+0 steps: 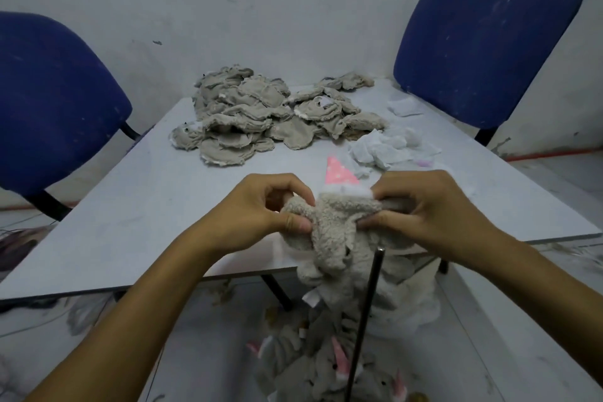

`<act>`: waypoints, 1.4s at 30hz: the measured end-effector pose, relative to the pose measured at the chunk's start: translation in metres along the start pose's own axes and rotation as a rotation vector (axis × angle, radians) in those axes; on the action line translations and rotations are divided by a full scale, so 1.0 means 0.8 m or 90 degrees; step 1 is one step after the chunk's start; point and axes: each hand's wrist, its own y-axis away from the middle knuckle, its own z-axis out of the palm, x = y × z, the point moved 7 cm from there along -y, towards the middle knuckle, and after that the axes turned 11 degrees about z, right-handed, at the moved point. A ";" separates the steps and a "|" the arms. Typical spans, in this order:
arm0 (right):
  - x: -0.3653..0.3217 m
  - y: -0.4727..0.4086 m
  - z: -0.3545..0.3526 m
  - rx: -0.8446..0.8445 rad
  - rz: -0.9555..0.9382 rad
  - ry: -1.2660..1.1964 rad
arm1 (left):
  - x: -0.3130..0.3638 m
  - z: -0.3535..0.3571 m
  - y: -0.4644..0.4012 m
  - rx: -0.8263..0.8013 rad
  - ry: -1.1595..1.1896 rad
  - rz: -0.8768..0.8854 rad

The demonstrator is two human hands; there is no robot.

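Note:
A limp grey plush toy skin (336,232) with a pink dotted cone hat (339,173) hangs over the table's near edge. My left hand (264,206) pinches its fuzzy fabric on the left side between thumb and curled fingers. My right hand (427,206) grips the fabric on the right side, just below the hat's white brim. A thin black rod (368,303) stands upright below the toy, its tip close to the fabric.
A heap of grey inside-out plush skins (261,111) lies at the far side of the grey table (137,206). White stuffing scraps (388,147) lie to its right. Two blue chairs (483,42) flank the table. More plush toys (326,369) lie on the floor.

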 end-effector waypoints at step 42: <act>0.011 0.020 0.029 -0.077 0.050 -0.004 | -0.007 0.023 0.020 0.146 -0.058 0.050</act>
